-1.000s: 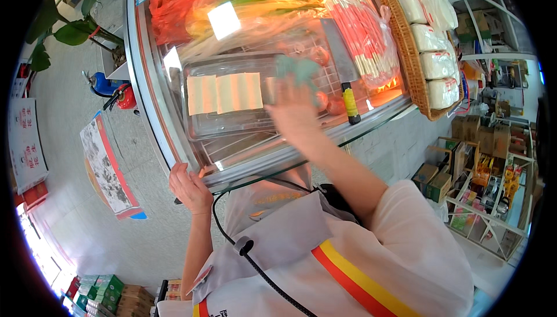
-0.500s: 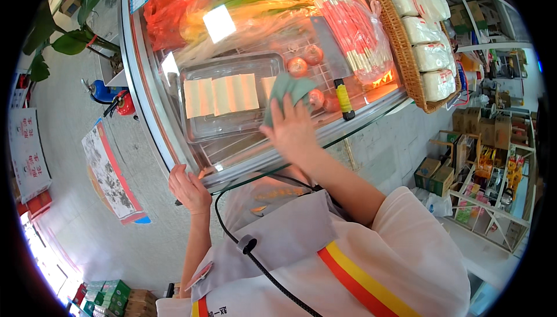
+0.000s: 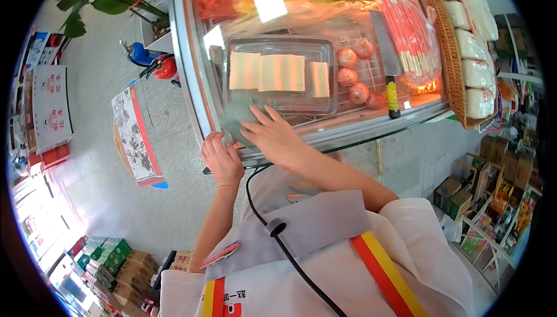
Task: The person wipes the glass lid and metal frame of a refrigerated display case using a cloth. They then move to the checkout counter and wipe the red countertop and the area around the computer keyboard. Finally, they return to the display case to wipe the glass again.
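My right hand (image 3: pixel 272 137) lies with fingers spread on a green cloth (image 3: pixel 238 111), holding it to the glass top at the near left of a display case (image 3: pixel 190 85). My left hand (image 3: pixel 223 157) has its fingers curled over the case's near left corner, close beside the cloth. Under the glass, a clear tray (image 3: pixel 278 43) carries pale cream rectangular blocks (image 3: pixel 281 73). Right of the tray are several onions (image 3: pixel 347 57). A broad knife (image 3: pixel 384 44) with a yellow and black handle lies beside bagged red and white sticks (image 3: pixel 403 32).
A wicker basket (image 3: pixel 445 44) of white wrapped packs (image 3: pixel 473 73) stands along the case's right side. Leafy vegetables (image 3: pixel 296 3) in plastic lie at the back. Left on the floor are a red extinguisher (image 3: pixel 165 67) and a patterned board (image 3: pixel 136 134). Cartons (image 3: pixel 493 148) stand at right.
My right hand has carried the cloth leftward across the glass, from the tray's right end to the near left corner. My left hand stays at that corner. The view has shifted.
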`<state>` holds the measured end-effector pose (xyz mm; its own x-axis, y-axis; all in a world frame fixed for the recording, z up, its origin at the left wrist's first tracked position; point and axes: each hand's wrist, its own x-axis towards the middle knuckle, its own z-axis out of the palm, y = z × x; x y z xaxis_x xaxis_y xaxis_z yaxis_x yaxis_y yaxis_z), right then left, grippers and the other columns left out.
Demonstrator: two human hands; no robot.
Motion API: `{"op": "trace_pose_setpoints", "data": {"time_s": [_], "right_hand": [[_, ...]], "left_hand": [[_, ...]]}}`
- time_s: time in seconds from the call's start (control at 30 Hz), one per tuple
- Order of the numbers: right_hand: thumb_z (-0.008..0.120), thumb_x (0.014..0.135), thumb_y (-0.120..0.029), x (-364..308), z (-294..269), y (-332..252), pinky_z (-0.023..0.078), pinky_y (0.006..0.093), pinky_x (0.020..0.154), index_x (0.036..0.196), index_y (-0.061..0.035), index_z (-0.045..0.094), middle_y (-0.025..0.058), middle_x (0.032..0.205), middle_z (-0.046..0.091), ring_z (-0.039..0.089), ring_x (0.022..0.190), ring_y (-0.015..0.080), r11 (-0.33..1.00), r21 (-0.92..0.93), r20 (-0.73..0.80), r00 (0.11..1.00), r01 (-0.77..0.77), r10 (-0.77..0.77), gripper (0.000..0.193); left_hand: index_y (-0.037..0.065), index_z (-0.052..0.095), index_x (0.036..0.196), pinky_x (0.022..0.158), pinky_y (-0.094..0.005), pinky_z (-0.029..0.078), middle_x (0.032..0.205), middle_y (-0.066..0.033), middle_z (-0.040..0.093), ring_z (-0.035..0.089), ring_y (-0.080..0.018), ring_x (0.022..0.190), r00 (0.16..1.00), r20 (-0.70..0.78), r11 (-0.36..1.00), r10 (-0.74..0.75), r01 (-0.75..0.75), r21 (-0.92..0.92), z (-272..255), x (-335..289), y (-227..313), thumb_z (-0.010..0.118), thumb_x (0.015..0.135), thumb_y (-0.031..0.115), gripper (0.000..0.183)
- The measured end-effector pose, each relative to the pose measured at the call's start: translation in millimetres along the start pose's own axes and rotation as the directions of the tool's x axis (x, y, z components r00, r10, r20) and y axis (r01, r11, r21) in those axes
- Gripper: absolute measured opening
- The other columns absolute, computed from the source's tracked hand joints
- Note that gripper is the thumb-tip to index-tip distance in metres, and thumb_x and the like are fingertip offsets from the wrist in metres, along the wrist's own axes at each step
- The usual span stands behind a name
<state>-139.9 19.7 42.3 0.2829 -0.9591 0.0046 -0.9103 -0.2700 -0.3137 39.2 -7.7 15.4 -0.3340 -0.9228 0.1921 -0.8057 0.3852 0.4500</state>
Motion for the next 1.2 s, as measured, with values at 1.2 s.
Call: {"op": "trace_pose_setpoints", "data": {"time_s": [1.2], "right_hand": [[0.054,0.080,-0.024,256,7,120,0.029,0.0528,0.101,0.118,-0.0102,0.057,0.0097,0.123,0.053,0.041,0.121,0.0326,0.975,-0.224,-0.106,0.994,0.007,-0.032,0.040]], "left_hand": [[0.003,0.056,0.100,0.099,-0.0475,0.031,0.102,-0.0113,0.056,0.051,-0.0310,0.106,0.996,0.027,0.995,-0.083,0.085,-0.055,-11,7,-4,0.053,0.075,0.006,0.025]]}}
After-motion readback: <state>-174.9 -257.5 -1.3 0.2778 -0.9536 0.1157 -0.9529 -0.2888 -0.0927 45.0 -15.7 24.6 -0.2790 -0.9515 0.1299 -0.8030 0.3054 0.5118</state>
